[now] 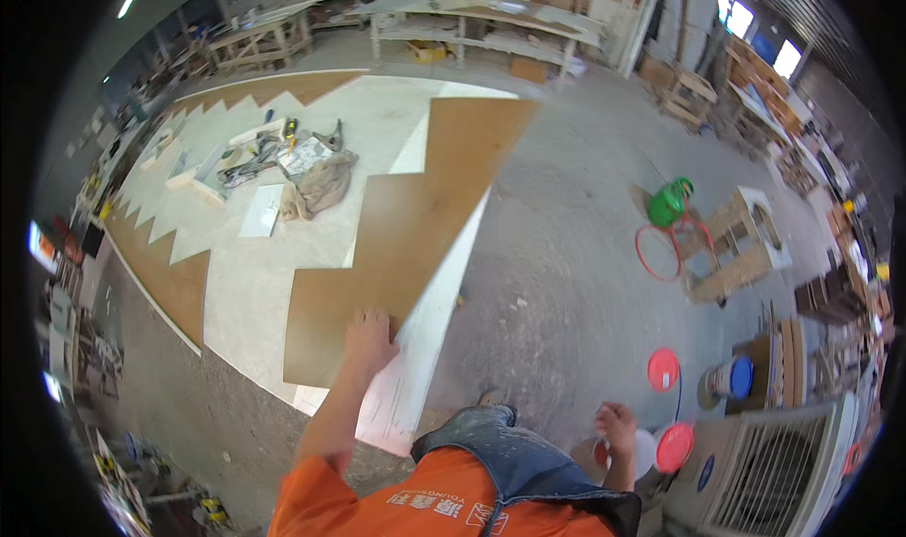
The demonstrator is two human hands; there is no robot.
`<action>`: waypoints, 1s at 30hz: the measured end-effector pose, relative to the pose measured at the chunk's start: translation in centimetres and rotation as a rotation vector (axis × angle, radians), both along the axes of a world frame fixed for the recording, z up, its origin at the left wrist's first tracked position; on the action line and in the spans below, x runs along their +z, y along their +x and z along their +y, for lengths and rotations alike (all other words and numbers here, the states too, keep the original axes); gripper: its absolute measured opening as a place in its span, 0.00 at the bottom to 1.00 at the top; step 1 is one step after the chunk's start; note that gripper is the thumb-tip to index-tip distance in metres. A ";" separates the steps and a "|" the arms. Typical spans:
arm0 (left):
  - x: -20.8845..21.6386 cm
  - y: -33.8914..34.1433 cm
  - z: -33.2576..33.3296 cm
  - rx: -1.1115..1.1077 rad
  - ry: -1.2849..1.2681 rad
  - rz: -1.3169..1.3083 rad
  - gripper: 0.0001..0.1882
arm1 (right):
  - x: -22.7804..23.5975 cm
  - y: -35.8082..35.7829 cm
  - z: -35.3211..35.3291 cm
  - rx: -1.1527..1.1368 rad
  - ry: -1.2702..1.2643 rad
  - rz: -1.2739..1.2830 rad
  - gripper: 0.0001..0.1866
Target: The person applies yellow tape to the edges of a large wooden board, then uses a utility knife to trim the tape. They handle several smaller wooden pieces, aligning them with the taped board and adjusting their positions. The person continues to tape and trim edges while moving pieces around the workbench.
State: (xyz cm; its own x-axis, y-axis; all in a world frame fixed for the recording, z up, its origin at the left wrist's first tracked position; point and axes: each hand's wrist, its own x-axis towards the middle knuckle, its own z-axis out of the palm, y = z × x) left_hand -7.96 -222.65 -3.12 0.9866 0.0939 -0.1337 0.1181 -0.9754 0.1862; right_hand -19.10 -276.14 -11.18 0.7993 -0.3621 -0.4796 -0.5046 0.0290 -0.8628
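Observation:
A large brown board (396, 216) with a stepped, zigzag left edge lies over a white sheet (429, 348) on a broad, low white surface (250, 320). My left hand (371, 341) rests on the near part of this board, close to its straight right edge, fingers laid on its face. Away from the board, my right hand (616, 426) hangs at my right side above the buckets. Its fingers are curled in, and whatever they may hold is hidden. More brown stepped boards (179, 287) lie along the left and far sides of the white surface.
Tools and a crumpled cloth (326, 183) lie on the white surface. To the right stand a green gas cylinder (670, 202) with a red hose, a wooden frame (731, 244), red-lidded buckets (663, 370) and a grey vented unit (755, 471). Workbenches (481, 13) line the back.

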 end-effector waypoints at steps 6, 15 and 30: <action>-0.5 0.6 0.1 0.063 -0.022 0.105 0.17 | -2.2 13.4 -0.3 0.120 0.033 0.085 0.11; -0.8 2.6 -2.9 0.279 -0.042 -0.005 0.17 | 0.2 46.9 10.6 0.637 0.218 0.019 0.11; -1.2 16.8 -15.3 0.880 -0.032 -0.291 0.23 | -3.1 77.1 21.1 0.604 0.350 0.239 0.21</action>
